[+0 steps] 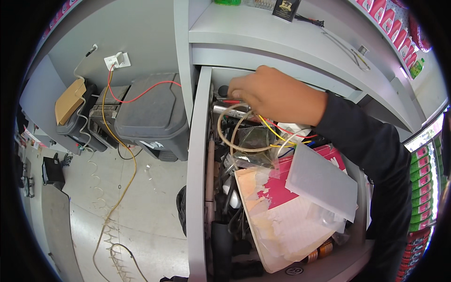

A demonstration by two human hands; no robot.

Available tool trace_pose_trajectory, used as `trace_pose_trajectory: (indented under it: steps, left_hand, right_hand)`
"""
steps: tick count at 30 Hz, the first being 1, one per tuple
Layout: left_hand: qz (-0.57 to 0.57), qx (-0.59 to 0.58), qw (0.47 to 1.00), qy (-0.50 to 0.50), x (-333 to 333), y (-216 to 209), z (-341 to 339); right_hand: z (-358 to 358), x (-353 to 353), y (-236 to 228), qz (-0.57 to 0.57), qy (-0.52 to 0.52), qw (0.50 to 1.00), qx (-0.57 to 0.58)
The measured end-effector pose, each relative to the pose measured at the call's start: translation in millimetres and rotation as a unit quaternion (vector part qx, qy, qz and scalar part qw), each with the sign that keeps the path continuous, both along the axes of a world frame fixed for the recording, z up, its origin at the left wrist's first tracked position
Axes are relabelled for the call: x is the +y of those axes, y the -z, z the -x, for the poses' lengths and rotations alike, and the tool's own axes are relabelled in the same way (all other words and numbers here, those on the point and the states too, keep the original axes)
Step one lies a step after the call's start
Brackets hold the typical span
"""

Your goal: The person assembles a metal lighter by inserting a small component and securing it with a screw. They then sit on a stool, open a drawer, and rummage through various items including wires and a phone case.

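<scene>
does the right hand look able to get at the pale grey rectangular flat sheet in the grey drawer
Probably yes: the sheet lies atop torn pink-and-cream paper with nothing visibly covering it, and the right hand is over the same drawer.

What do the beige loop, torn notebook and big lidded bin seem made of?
Beige loop: probably flexible plastic or rubber, smooth, since it bends evenly. Notebook: matte paper, judging by ragged tears. Bin: likely hard plastic, dull grey, with moulded edges.

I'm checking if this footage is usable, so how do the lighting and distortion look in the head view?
Head view: black corners; the shelf bows along its front edge; whitish glare beside the green packages; deep shadow inside the drawer at its left; the right hand clearly lit.
</scene>
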State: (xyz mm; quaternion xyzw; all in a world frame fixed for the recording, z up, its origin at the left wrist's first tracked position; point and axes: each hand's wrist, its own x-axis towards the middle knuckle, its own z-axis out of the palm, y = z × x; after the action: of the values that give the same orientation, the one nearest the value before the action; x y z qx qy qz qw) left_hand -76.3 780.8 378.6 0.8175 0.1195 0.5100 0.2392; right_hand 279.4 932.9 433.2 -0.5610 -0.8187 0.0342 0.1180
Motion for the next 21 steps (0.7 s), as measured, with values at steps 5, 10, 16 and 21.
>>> trace_pose_trajectory:
  steps: [5, 10, 16, 21]
  left_hand:
    - [0.003, 0.005, 1.0, 0.01, 0.0, -1.1, 3.5]
    - [0.006, 0.016, 1.0, 0.003, -1.9, -2.0, 5.1]
    - [-0.011, -0.004, 1.0, -0.003, 0.3, -3.0, 4.1]
    - [-0.012, -0.031, 0.999, -0.041, -2.2, 5.1, -2.3]
  right_hand:
    - [7.7, 4.2, -12.4, -0.056, -0.009, 0.982, -0.181]
    - [6.5, 5.1, -7.2, -0.155, -0.081, 0.952, -0.253]
    - [13.2, 5.4, -11.3, -0.092, -0.076, 0.944, -0.307]
    - [4.2, 3.8, -6.2, -0.08, -0.035, 0.947, -0.31]
